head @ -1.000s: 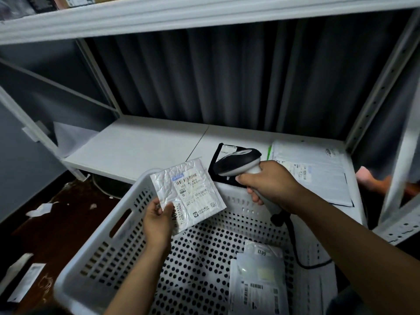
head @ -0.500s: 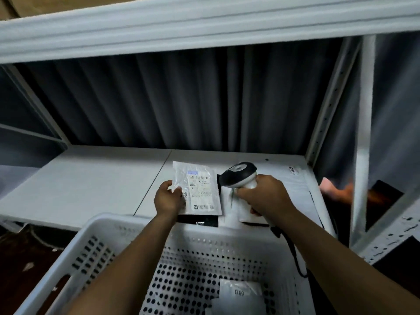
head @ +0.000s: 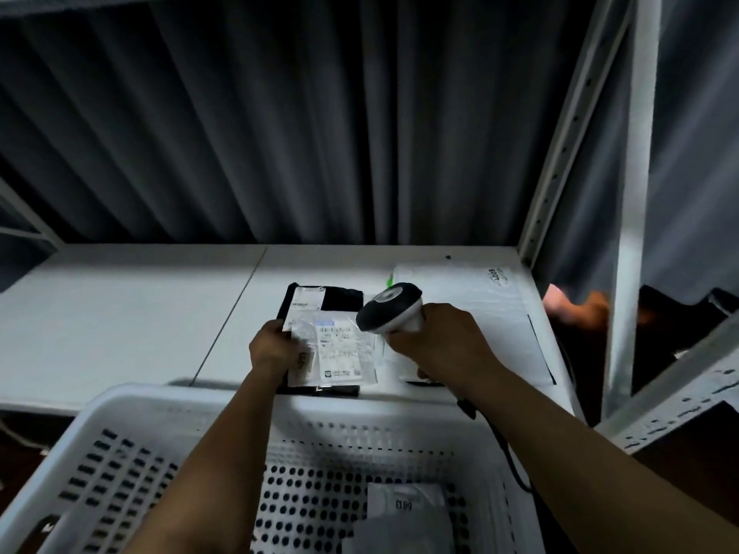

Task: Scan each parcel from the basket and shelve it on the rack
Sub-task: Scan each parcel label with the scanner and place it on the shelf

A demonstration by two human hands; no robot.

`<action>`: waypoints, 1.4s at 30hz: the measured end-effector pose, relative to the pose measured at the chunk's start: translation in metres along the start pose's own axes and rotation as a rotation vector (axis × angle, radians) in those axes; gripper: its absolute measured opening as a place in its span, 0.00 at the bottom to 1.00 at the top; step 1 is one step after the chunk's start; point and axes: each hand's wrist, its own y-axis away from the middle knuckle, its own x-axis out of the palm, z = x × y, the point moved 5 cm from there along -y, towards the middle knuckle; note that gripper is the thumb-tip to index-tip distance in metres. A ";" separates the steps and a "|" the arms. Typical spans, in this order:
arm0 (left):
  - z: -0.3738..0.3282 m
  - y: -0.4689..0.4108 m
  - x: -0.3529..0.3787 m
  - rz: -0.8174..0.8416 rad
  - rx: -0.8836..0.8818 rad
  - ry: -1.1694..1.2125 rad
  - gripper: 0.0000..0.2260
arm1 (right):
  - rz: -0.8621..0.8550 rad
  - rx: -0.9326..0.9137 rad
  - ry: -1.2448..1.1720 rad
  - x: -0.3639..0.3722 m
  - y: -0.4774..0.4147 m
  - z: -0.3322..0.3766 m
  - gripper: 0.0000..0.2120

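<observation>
Head view: a scanned-looking parcel goes onto the rack shelf.
The left hand (head: 276,349) pinches the left edge of the small white parcel (head: 340,349), which lies label-up over a black parcel (head: 340,297) on the shelf (head: 120,313); whether it rests there fully I cannot tell. The right hand (head: 444,345) has its grip wrapped round the scanner (head: 390,307) just beside it. Best to lay the parcel flat and square, slide the fingers out sideways, and keep the cord clear of the basket (head: 120,413).
</observation>
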 end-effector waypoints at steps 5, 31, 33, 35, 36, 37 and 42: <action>-0.012 0.031 -0.009 0.028 0.134 0.077 0.16 | -0.012 -0.025 0.009 -0.006 0.013 0.004 0.09; 0.214 0.279 0.149 0.550 -0.299 -0.269 0.26 | 0.448 -0.168 0.468 0.034 0.120 -0.078 0.13; 0.215 0.280 0.152 0.543 -0.352 -0.231 0.23 | 0.445 -0.172 0.447 0.037 0.118 -0.072 0.12; 0.212 0.284 0.152 0.586 -0.381 -0.222 0.19 | 0.443 -0.178 0.446 0.040 0.118 -0.066 0.15; 0.214 0.286 0.151 0.604 -0.398 -0.213 0.18 | 0.445 -0.188 0.454 0.042 0.119 -0.062 0.16; 0.216 0.286 0.152 0.611 -0.400 -0.195 0.16 | 0.444 -0.199 0.460 0.042 0.119 -0.060 0.16; 0.222 0.291 0.149 0.558 -0.373 -0.207 0.23 | 0.412 -0.224 0.451 0.042 0.124 -0.062 0.13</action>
